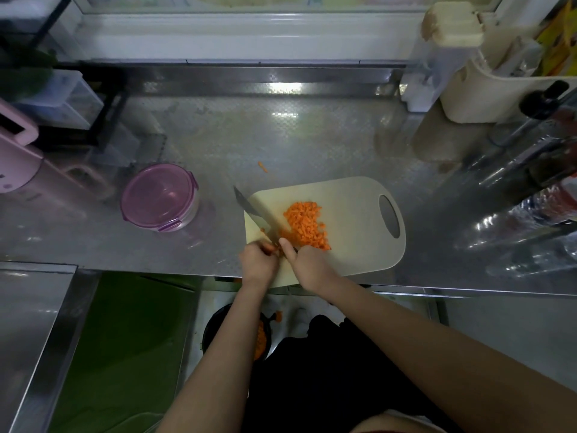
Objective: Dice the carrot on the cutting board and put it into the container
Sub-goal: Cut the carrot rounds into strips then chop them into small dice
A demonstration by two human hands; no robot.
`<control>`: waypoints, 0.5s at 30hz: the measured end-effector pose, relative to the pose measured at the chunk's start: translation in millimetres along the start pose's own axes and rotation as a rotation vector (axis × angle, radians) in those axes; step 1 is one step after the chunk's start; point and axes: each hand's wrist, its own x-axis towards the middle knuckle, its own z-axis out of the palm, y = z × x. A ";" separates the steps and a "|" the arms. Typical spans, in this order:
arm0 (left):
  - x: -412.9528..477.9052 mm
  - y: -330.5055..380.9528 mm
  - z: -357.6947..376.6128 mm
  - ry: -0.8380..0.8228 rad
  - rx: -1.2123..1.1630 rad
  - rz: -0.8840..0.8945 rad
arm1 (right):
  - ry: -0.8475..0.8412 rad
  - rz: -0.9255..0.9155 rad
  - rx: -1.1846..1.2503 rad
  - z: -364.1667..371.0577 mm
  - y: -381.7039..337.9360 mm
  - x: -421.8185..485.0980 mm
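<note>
Two grips meet at the near left corner of the cutting board. The right grip is closed around the handle of a knife, forefinger stretched along its back, blade pointing away and to the left. Just beside the blade, the left grip curls its fingers over a small carrot piece, pinning it to the board. A heap of diced carrot lies mid-board, to the right of the blade. The round purple container stands on the metal surface, left of the board and apart from it. One stray carrot sliver lies beyond the board.
</note>
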 end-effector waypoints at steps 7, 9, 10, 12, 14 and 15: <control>2.3 -3.2 4.9 0.000 0.009 0.131 | 0.077 0.001 0.261 -15.9 11.1 2.4; 5.8 -4.0 2.2 -0.016 0.027 0.158 | 0.101 0.010 0.301 -23.3 11.4 3.5; 8.1 -4.5 -0.2 -0.032 0.039 0.194 | 0.111 0.018 0.312 -27.3 11.4 3.8; 12.5 -5.2 -6.5 -0.059 0.113 0.354 | 0.119 0.034 0.344 -33.3 12.7 3.8; 20.4 -5.8 -12.6 -0.110 0.338 0.594 | 0.127 0.045 0.374 -36.9 14.6 2.5; 24.4 -4.1 -15.4 -0.156 0.480 0.696 | 0.131 0.047 0.383 -37.5 15.3 2.3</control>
